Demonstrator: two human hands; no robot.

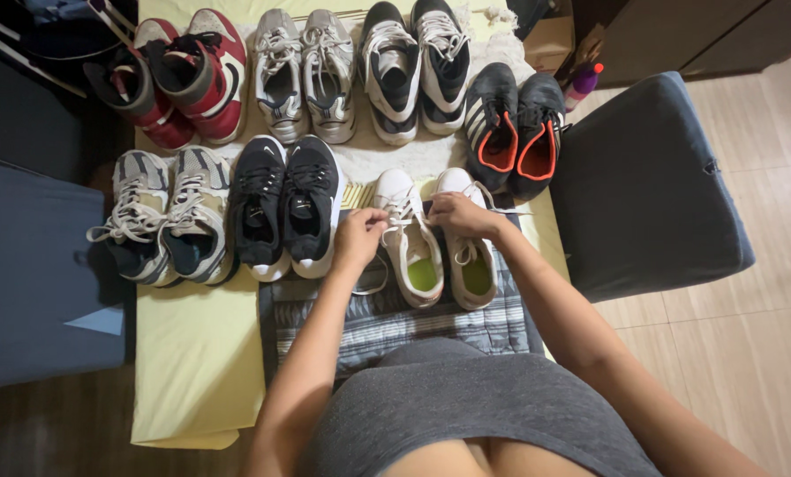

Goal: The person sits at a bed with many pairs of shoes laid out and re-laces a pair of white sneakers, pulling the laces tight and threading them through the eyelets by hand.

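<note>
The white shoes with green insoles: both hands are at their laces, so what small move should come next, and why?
Probably pull the lace of the left white shoe snug. The left hand and the right hand both pinch lace near the tongues of the white pair, and a loose loop of lace lies slack on the striped mat, so tension seems needed before any knot.

One head-worn camera, looking steeply down over the wearer's lap.

It is facing forward and downward from above the person's own arms, sitting close enough that the left hand (358,234) and right hand (459,215) are filling the centre, while the yellow mat (192,353) of shoes is stretching away to the top edge.
</note>
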